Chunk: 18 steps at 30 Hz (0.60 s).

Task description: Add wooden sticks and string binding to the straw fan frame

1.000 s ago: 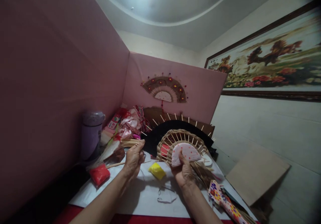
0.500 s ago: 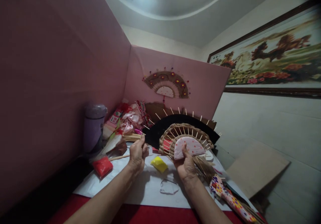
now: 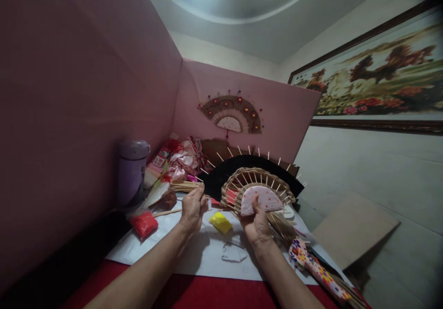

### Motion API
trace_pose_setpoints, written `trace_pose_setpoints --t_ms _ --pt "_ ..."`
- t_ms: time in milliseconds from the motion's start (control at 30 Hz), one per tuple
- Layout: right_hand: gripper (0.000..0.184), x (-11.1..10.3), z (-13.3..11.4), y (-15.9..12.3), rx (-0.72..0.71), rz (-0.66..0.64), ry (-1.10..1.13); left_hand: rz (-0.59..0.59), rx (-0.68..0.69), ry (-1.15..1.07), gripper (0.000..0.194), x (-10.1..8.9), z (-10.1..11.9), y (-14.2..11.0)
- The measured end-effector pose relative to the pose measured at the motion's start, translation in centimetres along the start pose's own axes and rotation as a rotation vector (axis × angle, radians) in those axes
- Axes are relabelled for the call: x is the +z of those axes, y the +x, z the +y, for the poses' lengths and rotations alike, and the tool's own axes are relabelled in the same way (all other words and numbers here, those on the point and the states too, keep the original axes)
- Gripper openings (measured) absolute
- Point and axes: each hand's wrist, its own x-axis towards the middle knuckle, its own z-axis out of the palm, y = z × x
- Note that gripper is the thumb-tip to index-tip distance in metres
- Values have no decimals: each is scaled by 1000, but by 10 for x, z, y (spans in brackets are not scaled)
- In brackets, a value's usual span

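My right hand (image 3: 256, 223) grips a handmade fan (image 3: 262, 200) by its white half-round base with red dots, the thumb lying on the front. Around that base runs a woven cord band with thin sticks, and behind it spreads a black arc (image 3: 242, 162) with stick ends poking past its rim. My left hand (image 3: 193, 207) is closed in a pinch near the black arc's left corner. Whatever lies between its fingertips is too small to make out. Below and between the hands, a yellow packet (image 3: 220, 222) lies on the white sheet (image 3: 194, 265).
A purple bottle (image 3: 132, 175) stands at left, beside a red packet (image 3: 144, 225) and a bundle of thin sticks (image 3: 185, 186). Pink cloth (image 3: 187, 156) is heaped behind. At right lies a flower-patterned piece (image 3: 316, 269). A finished fan (image 3: 233, 114) hangs on the pink panel.
The view has shifted slightly. Both hands keep nearly the same pose, the right still holding the fan and the left still pinched near its left corner.
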Motion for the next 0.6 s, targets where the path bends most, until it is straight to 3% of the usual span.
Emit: trace_pose_setpoints --t_ms 167,367,600 --pt "28 -8 -6 13 -43 -14 3 -76 -13 50 40 2 0 -1" --pt "27 -10 -18 17 -49 0 -13 -50 42 117 25 1 3 0" --pt "24 -11 -21 18 -31 -24 -39 -4 86 216 24 1 5 1"
